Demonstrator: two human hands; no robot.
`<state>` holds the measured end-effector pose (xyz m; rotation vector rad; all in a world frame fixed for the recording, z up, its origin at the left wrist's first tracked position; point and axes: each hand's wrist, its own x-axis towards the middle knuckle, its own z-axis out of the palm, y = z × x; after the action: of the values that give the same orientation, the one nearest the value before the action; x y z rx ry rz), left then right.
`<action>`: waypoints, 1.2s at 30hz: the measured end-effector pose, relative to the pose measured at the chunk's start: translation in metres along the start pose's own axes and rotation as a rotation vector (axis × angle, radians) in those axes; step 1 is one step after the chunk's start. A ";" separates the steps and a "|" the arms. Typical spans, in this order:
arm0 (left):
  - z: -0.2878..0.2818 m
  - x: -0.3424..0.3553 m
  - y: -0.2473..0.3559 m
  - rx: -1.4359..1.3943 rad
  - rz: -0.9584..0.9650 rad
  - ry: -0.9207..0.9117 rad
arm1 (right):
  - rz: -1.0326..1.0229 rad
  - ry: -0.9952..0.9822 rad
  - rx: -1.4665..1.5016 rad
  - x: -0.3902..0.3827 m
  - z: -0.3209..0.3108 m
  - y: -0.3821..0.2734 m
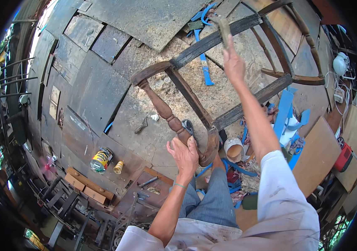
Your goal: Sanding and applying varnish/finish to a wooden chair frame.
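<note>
From the head view, I saw my left hand (pixel 183 154) gripping the chair frame (pixel 195 98) by its turned leg, over the dusty floor (pixel 145 121); right-hand fingers (pixel 231 52) clasped a brush (pixel 224 29) on one rail. Most wood looked dark, so much seemed left.

bright even daylight, soft shadows, sharp centre, strong fisheye bending, black vignette at rim.

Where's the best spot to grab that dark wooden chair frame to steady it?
Grip the turned leg of the dark wooden chair frame near its lower end, coming from below on the person's side, probably. The frame lies tilted with that leg pointing toward the person, and its narrow rounded section fits a closed palm; the left hand already wraps it there.
</note>
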<state>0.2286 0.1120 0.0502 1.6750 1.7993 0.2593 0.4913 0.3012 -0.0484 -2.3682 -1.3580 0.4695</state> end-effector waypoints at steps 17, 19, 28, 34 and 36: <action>-0.006 0.006 -0.003 0.040 0.009 -0.079 | 0.082 0.126 0.192 -0.156 -0.117 0.047; 0.005 0.009 -0.013 0.062 0.066 -0.004 | 0.285 0.160 0.327 -0.226 -0.146 0.061; -0.029 0.025 -0.011 -0.026 -0.117 -0.024 | 0.994 -0.325 0.085 -0.483 -0.047 0.184; -0.036 0.035 -0.043 -0.072 -0.071 0.005 | 1.014 -0.551 -0.022 -0.495 0.074 0.257; -0.047 0.026 -0.006 -0.201 -0.048 -0.002 | 0.891 -0.438 -0.030 -0.497 0.113 0.261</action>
<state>0.1969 0.1489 0.0746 1.4892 1.7476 0.4036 0.3964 -0.2365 -0.2199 -2.9072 -0.3372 1.2583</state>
